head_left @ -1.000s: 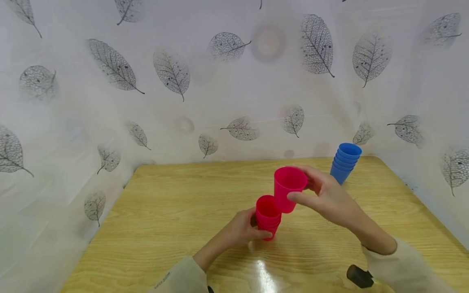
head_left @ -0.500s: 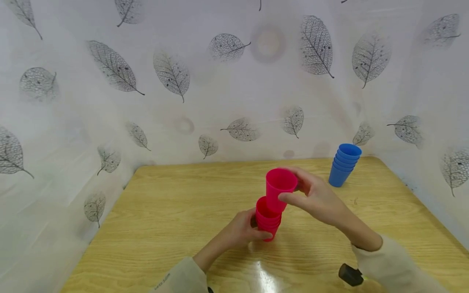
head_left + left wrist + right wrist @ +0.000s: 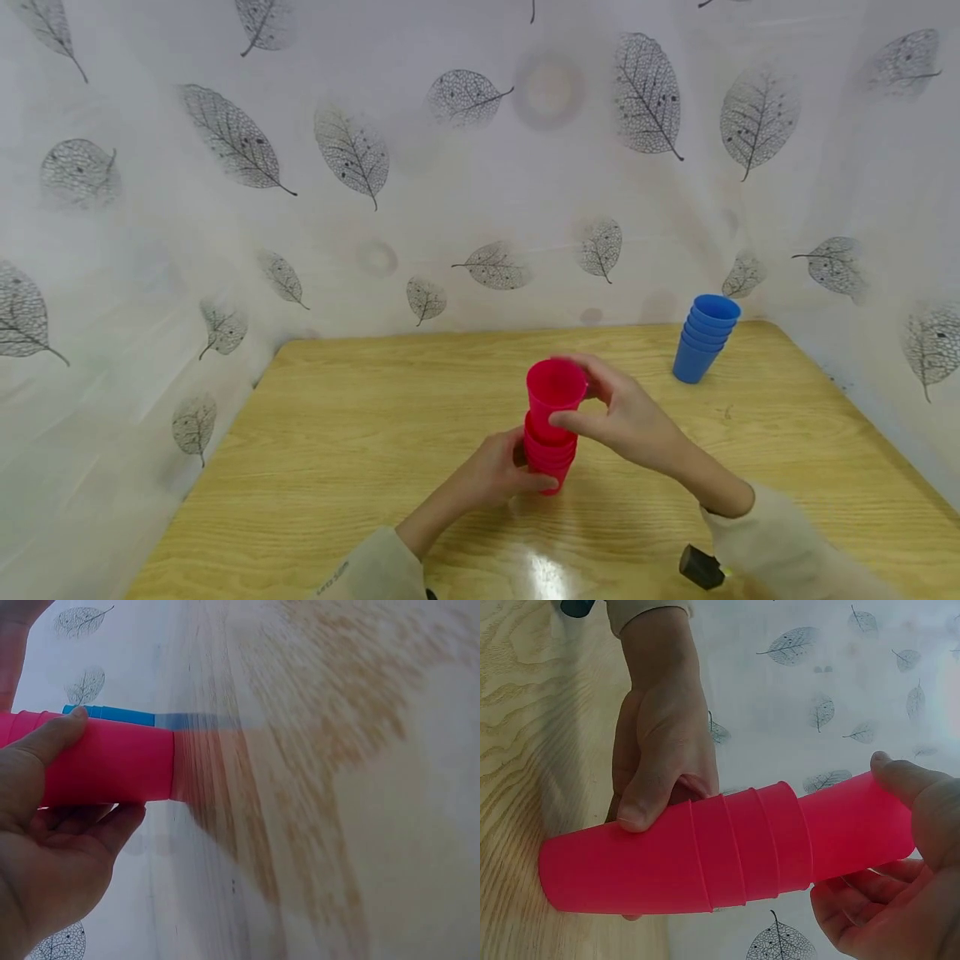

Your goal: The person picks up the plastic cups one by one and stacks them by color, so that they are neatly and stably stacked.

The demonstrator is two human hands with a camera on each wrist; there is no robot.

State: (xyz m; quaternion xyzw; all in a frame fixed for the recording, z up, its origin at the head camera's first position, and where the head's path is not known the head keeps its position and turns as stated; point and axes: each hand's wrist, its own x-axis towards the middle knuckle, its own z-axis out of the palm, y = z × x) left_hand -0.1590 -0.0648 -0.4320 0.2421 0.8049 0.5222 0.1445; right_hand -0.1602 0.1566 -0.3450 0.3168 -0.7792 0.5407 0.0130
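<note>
A short stack of pinkish-red cups (image 3: pixel 551 463) stands upright on the table, its rims nested one above another. My left hand (image 3: pixel 495 469) grips it low down, thumb on the near side and fingers behind; the left wrist view shows the stack's base (image 3: pixel 142 765) at the table top. Another red cup (image 3: pixel 542 413) is in my right hand (image 3: pixel 630 417), held near its rim between thumb and fingers. In the right wrist view this cup's (image 3: pixel 851 829) lower part sits inside the stack's top opening, with its upper part still standing out.
A stack of several nested blue cups (image 3: pixel 696 354) stands at the back right of the wooden table (image 3: pixel 337 433). Behind the table hangs a pale sheet (image 3: pixel 480 192) with a leaf print. A dark cylindrical piece (image 3: pixel 701 567) is by the right sleeve.
My right hand has moved left and down with its cup, from beside and above the red stack into the stack's mouth. The left hand and its stack have stayed in place.
</note>
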